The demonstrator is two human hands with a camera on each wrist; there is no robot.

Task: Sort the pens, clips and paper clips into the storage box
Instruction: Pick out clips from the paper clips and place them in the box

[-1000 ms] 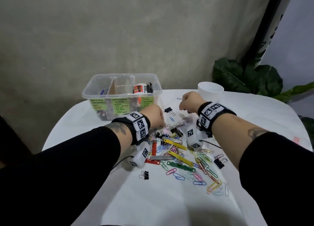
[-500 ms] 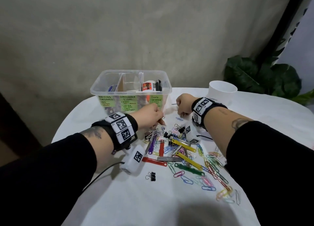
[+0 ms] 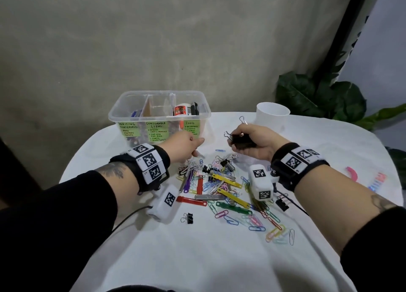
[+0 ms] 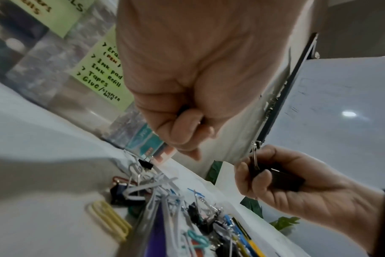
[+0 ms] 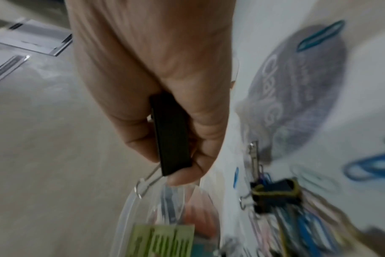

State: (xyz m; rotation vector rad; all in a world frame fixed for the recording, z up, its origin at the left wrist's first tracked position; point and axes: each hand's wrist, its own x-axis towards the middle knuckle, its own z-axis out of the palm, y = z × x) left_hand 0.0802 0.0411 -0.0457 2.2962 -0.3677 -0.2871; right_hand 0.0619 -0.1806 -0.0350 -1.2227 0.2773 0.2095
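My right hand is raised right of the storage box, palm turned up, and grips a large black binder clip with its wire handles sticking out; the right wrist view shows that clip in the curled fingers. My left hand hovers over the far edge of the pile of coloured paper clips, binder clips and strip fasteners. Its fingers are curled round something small and dark that I cannot make out. The clear storage box has three compartments with green labels.
A white cup stands right of the box, with a leafy plant behind the table edge. Small black binder clips lie apart from the pile at the front left and at the right.
My right hand has risen and turned palm up, so the large black binder clip now shows. The left hand stays by the box at the pile's far edge.
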